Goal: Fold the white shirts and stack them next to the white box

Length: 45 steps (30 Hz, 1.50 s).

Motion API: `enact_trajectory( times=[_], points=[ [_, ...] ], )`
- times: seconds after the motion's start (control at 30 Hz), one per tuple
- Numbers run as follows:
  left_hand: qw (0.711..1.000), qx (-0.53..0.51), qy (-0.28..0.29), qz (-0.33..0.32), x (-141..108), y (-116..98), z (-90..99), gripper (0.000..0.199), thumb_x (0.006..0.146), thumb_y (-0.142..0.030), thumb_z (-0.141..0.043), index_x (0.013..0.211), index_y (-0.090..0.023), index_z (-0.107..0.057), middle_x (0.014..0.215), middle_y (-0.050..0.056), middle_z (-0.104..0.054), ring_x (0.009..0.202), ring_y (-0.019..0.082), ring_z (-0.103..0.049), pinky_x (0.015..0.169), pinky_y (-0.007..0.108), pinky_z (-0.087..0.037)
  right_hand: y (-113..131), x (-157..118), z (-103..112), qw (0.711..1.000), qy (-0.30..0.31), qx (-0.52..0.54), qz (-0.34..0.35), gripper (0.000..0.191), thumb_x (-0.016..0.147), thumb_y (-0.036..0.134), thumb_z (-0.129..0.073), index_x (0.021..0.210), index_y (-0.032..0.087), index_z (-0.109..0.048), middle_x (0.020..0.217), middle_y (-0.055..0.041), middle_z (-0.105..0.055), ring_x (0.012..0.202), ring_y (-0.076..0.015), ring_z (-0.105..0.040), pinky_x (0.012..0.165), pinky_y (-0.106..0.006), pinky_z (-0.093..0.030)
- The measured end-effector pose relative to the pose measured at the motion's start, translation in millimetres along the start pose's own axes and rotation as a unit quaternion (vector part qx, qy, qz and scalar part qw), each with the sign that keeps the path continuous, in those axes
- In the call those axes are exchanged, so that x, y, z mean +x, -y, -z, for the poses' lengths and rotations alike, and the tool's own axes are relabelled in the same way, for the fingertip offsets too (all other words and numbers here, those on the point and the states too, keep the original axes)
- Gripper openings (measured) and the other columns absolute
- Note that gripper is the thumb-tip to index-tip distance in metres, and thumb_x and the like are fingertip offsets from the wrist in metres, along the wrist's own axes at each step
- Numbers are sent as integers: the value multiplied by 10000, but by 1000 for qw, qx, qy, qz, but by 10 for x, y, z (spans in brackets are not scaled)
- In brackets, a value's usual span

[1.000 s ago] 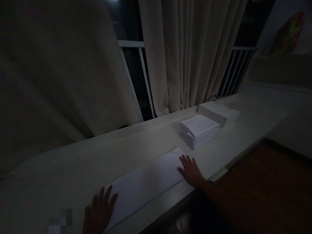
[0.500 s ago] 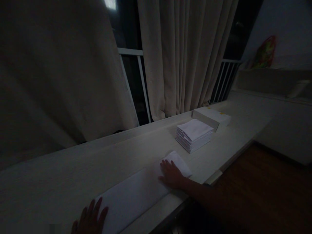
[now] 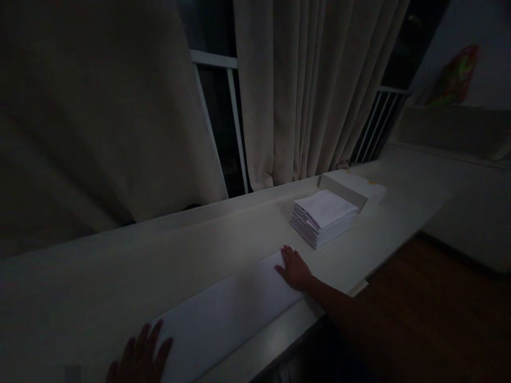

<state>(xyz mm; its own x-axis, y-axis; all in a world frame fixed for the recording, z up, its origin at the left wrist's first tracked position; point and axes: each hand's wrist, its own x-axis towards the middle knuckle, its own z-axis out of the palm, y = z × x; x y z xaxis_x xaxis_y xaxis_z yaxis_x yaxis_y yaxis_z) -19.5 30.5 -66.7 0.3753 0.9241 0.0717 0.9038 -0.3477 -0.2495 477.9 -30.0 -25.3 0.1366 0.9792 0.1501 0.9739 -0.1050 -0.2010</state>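
A long strip of folded white cloth or paper (image 3: pixel 227 308) lies flat along the front of the white counter; the dim light hides which material it is. My left hand (image 3: pixel 139 354) rests at its near left end, fingers spread. At the far right end, my right hand (image 3: pixel 296 270) presses down flat with the fingers stretched out. Just beyond that hand stands a neat stack of folded white pieces (image 3: pixel 325 215).
Behind the stack is a white open box (image 3: pixel 355 183) with orange marks. The counter (image 3: pixel 99 287) runs beneath beige curtains (image 3: pixel 275 106) and a white window railing (image 3: pixel 215 58). A wooden floor (image 3: pixel 423 303) lies below its front edge.
My right hand has slid right along the strip to its far end, and the raised part there now lies flat. My left hand stays at the near end. The view has shifted slightly.
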Motion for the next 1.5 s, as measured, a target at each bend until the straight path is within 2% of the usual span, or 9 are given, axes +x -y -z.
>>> enact_trajectory(
  times=[0.1, 0.2, 0.33, 0.47, 0.73, 0.87, 1.23, 1.4, 1.5],
  points=[
    [998, -62, -21, 21, -28, -108, 159, 499, 864, -295, -346, 1333, -298, -518, 1558, 15, -277, 1453, 329, -124, 1090, 622, -218, 21, -17, -78, 1000, -13, -4, -14, 839, 929, 665, -167, 1482, 40, -262, 1553, -165, -187, 1446, -286, -106, 1160, -446, -121],
    [991, -98, -44, 78, -65, -224, 364, 557, 926, -413, -262, 1454, -248, -331, 1564, 68, -256, 1440, 299, -194, 1108, 567, -224, -4, -55, -166, 999, -33, -8, -23, 877, 916, 682, -182, 1476, 12, -255, 1550, -186, -188, 1446, -297, -97, 1160, -450, -126],
    [987, -124, -30, 97, -77, -263, 497, 582, 940, -494, -234, 1467, -255, -299, 1559, 82, -266, 1427, 286, -240, 1125, 528, -206, -148, -39, -370, 999, -48, -19, 2, 920, 897, 689, -194, 1445, -44, -284, 1521, -244, -237, 1441, -324, -102, 1151, -482, -138],
    [984, -141, -29, 106, -113, -230, 512, 584, 937, -516, -236, 1465, -275, -299, 1564, 62, -258, 1432, 285, -227, 1133, 525, -184, -222, -17, -468, 998, -53, -22, 34, 910, 886, 686, -217, 1452, -25, -275, 1523, -243, -233, 1437, -339, -111, 1138, -514, -151],
    [981, -160, -56, 98, -149, -216, 506, 579, 940, -510, -241, 1461, -268, -313, 1559, 65, -270, 1428, 291, -235, 1139, 529, -184, -58, -82, -184, 998, -37, -27, 31, 748, 918, 600, -258, 1448, 80, -348, 1498, -193, -329, 1399, -359, -239, 1104, -537, -235],
    [980, -157, -63, 104, -147, -210, 510, 575, 935, -514, -267, 1458, -282, -313, 1552, 61, -290, 1421, 285, -255, 1135, 537, -203, -72, -82, -191, 997, -48, -33, 45, 760, 919, 605, -267, 1462, 76, -318, 1495, -193, -335, 1389, -365, -257, 1092, -536, -264],
    [983, -145, -60, 98, -111, -215, 413, 634, 919, -558, -255, 1483, -268, -246, 1570, 60, -237, 1437, 284, -214, 1138, 531, -195, -187, -28, -402, 995, -47, -77, 33, 871, 916, 673, -212, 1462, -2, -273, 1527, -213, -252, 1438, -310, -130, 1150, -460, -169],
    [987, -120, -53, 93, -122, -203, 374, 637, 925, -531, -238, 1489, -235, -230, 1574, 83, -213, 1444, 292, -187, 1133, 534, -181, -121, -16, -303, 996, -23, -84, 7, 883, 916, 676, -167, 1446, -17, -306, 1518, -229, -257, 1433, -325, -148, 1143, -477, -165],
    [991, -89, -44, 86, -62, -190, 472, 644, 921, -510, -251, 1477, -186, -272, 1567, 119, -219, 1438, 329, -188, 1123, 584, -147, 25, 38, -122, 996, -9, -92, 4, 871, 921, 662, -170, 1431, -23, -338, 1513, -244, -253, 1428, -354, -146, 1140, -523, -118]
  ],
)
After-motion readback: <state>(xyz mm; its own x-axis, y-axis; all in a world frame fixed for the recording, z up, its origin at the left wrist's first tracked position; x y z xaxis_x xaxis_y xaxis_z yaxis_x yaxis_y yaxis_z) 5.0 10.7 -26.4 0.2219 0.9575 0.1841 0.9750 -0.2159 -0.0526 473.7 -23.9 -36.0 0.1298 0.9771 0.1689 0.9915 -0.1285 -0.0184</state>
